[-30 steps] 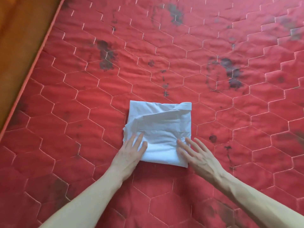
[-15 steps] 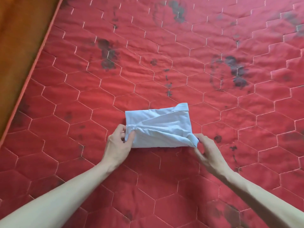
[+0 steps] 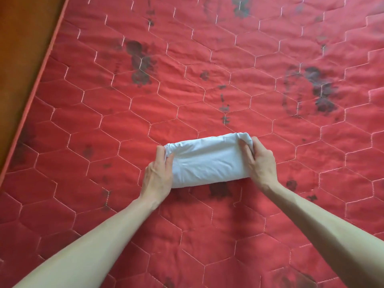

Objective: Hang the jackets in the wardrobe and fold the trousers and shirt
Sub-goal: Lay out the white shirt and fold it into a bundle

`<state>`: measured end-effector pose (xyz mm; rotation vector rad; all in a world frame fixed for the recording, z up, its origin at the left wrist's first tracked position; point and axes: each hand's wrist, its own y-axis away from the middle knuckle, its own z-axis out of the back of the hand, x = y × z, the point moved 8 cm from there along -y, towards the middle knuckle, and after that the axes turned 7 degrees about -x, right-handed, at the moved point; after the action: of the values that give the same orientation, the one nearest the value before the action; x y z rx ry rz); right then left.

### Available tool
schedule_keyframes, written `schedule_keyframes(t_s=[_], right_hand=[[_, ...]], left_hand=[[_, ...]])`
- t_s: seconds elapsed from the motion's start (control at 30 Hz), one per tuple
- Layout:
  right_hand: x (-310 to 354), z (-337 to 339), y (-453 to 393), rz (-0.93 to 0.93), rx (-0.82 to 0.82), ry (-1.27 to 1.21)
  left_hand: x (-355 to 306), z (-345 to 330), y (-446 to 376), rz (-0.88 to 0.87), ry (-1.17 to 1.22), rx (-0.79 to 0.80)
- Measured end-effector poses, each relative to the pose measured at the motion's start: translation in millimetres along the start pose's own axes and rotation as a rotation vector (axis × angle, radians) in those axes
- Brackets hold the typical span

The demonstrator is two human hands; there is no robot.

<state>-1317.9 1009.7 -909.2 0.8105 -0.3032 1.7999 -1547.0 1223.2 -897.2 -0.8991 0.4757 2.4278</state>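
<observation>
A white shirt (image 3: pixel 205 161), folded into a narrow, thick bundle, lies on the red quilted mattress (image 3: pixel 187 84). My left hand (image 3: pixel 159 175) grips the bundle's left end, with the fingers wrapped over the top of the fabric. At the right end, my right hand (image 3: pixel 259 161) clasps the cloth with the fingers curled around it. Both forearms reach in from the bottom of the head view. No jackets, trousers or wardrobe are in view.
The mattress has hexagonal stitching and several dark stains, one (image 3: pixel 139 61) far left of centre and one (image 3: pixel 320 90) at the right. An orange-brown wooden surface (image 3: pixel 22 48) runs along the mattress's left edge.
The shirt's near half has been lifted and folded over away from me, so the square is now a narrow bundle. Both hands went from flat on it to gripping its ends.
</observation>
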Motion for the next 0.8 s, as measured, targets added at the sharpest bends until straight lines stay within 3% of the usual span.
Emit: schedule_keyframes(t_s=[0.1,0.23,0.3,0.37,0.4,0.47,0.53,0.6,0.8], right_hand=[[-2.6,-11.4,-10.8,-0.095,-0.016,0.093],[-7.6,-7.3,-7.3,-0.238,-0.171,0.136],[3.2,3.1,-2.0,-0.179,-0.299,0.112],[27.6,9.0,1.9,0.065,-0.416,0.167],[43.1,3.9,4.1,0.239,-0.399,0.207],[70.1,-23.0,15.1,0.572,-0.205,0.254],[71.6,-46.9,25.4,0.699,-0.007,0.336],[54.8,-51.2,25.2,0.638,0.026,0.429],[18.1,-43.6,10.9,0.429,0.049,0.433]], left_hand=[[10.7,-7.9,-8.3,0.119,-0.004,0.003],[17.3,-9.2,-10.8,0.335,-0.066,-0.047],[8.9,0.8,-5.6,0.353,-0.169,-0.148],[-17.0,6.6,0.6,0.149,-0.219,-0.277],[-34.4,0.4,4.0,-0.030,-0.224,-0.279],[-63.1,-27.1,13.5,-0.344,-0.283,-0.155],[-62.5,-56.5,17.9,-0.396,-0.395,0.026],[-44.3,-67.4,12.9,-0.301,-0.494,0.094],[-20.1,-70.1,1.6,-0.158,-0.544,0.043]])
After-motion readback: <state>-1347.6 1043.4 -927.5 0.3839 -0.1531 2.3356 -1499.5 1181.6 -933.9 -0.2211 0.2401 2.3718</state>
